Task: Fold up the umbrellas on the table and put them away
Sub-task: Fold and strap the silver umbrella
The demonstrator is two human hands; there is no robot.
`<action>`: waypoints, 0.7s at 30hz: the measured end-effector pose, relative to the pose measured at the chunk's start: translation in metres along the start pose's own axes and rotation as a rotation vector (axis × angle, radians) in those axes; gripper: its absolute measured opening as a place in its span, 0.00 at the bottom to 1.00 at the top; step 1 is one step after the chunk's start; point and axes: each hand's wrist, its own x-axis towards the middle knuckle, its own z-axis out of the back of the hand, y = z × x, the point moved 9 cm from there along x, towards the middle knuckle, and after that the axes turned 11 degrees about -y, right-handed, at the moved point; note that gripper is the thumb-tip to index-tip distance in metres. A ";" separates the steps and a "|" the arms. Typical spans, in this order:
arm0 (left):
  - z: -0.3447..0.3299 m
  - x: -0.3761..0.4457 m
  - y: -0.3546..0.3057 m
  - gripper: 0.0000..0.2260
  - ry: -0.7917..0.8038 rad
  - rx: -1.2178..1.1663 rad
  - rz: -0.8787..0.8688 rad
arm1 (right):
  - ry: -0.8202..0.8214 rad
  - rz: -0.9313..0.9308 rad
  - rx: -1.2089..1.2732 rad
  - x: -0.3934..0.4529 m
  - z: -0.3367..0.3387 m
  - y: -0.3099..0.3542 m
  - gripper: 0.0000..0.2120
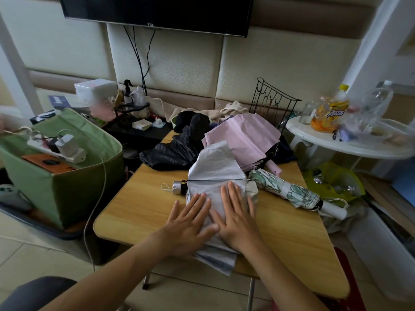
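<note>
A silver-grey umbrella (213, 167) lies collapsed on the wooden table (139, 205), its handle (178, 187) pointing left and its canopy spread flat. My left hand (190, 223) and my right hand (235, 218) press flat on the canopy side by side, fingers straight. To the right lies a rolled green-patterned umbrella (289, 189) with a white handle. Behind are a pink umbrella (242, 135) and a crumpled black umbrella (175, 151), both loosely collapsed.
A green fabric bin (67, 180) with a power strip and chargers stands at the left. At the right a white round table (350, 144) holds bottles and a jar, with a yellow-green bin (334, 180) below. A black wire rack (271, 102) stands at the back.
</note>
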 end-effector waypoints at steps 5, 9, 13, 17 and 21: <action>-0.006 -0.001 0.007 0.50 0.004 0.116 0.008 | 0.131 -0.015 -0.037 -0.009 -0.002 -0.004 0.44; -0.007 -0.001 0.007 0.53 0.045 0.133 0.001 | 0.240 -0.039 -0.040 -0.011 0.006 -0.010 0.43; -0.007 -0.002 0.008 0.54 0.024 0.134 0.000 | -0.001 -0.037 -0.033 0.001 0.038 -0.001 0.30; -0.008 -0.002 0.007 0.54 0.033 0.128 -0.001 | -0.306 -0.059 0.073 0.025 0.069 -0.002 0.20; -0.008 -0.001 0.007 0.54 0.043 0.120 0.007 | -0.161 -0.134 0.439 0.049 0.062 -0.015 0.36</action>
